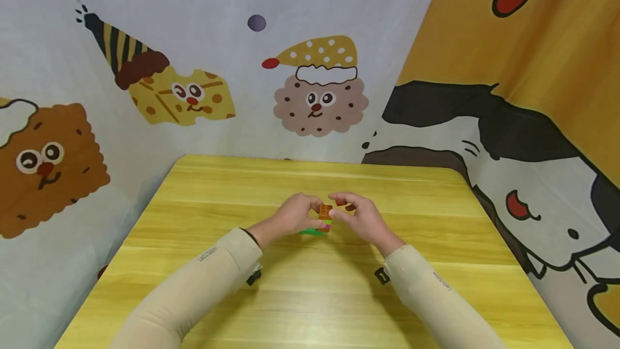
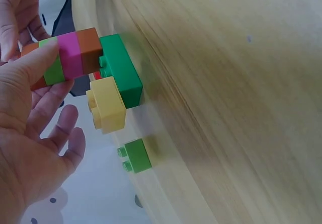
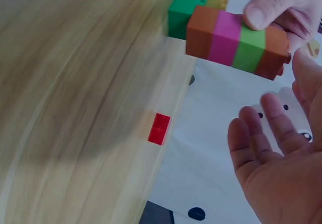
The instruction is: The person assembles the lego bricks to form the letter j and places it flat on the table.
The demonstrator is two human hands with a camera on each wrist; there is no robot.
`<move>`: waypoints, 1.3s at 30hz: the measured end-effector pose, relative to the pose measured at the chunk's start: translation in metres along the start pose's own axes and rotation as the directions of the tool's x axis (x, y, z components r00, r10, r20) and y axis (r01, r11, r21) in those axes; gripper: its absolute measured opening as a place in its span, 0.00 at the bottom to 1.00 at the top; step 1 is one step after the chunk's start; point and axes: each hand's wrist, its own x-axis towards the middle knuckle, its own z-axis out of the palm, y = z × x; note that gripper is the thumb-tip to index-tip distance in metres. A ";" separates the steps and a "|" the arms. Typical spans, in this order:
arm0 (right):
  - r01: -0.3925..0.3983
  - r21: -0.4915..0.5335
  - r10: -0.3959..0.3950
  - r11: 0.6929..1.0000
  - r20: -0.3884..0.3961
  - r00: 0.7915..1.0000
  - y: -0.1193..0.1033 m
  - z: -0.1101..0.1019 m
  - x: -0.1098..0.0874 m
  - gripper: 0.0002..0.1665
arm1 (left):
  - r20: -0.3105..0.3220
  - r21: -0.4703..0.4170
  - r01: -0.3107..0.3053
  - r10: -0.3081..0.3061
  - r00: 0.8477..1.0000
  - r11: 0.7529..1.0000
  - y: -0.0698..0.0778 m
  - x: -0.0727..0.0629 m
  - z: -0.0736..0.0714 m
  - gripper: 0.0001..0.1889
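Note:
My left hand (image 1: 296,215) grips a stack of toy building bricks (image 3: 225,38), its thumb on the light green one. The stack runs brown-orange, pink, light green, then brown-orange at the studded top. Its bottom brick meets a longer dark green brick (image 2: 121,70) on the table. A pale yellow brick (image 2: 108,103) is against that green brick. My right hand (image 1: 362,221) is beside the top of the stack, with fingers spread and loosely bent and nothing in them. In the right wrist view, its fingertips are just apart from the top brick.
A small green brick (image 2: 137,156) lies on the wooden table (image 1: 310,295) beyond the yellow one. Toward the far right of the stack lies a red brick (image 3: 159,129). Behind the table hangs a cartoon-printed cloth (image 1: 242,133).

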 end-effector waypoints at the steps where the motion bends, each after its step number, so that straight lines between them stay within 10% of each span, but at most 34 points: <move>1: 0.027 -0.018 -0.027 0.999 0.001 1.000 0.000 0.000 0.000 0.23 | 0.006 -0.001 0.002 -0.002 1.000 1.000 0.000 0.000 -0.001 0.22; 7: 0.091 -0.066 -0.091 0.994 -0.001 0.996 0.000 0.000 0.000 0.14 | 0.031 0.012 0.013 -0.013 0.999 1.000 -0.004 -0.002 -0.025 0.34; 15: 0.050 -0.083 -0.050 0.995 0.000 0.999 0.001 -0.001 0.001 0.14 | -0.102 0.116 0.119 -0.107 0.989 0.986 -0.032 -0.009 -0.068 0.23; 23: 0.047 -0.080 -0.046 0.996 0.010 0.999 0.001 0.005 0.000 0.22 | -0.046 0.323 0.070 -0.059 0.997 0.944 -0.057 -0.008 -0.046 0.23; 39: -0.062 0.069 0.060 0.996 0.029 0.998 -0.008 -0.012 -0.001 0.25 | -0.031 0.261 0.110 -0.105 0.994 0.959 -0.069 -0.001 -0.026 0.22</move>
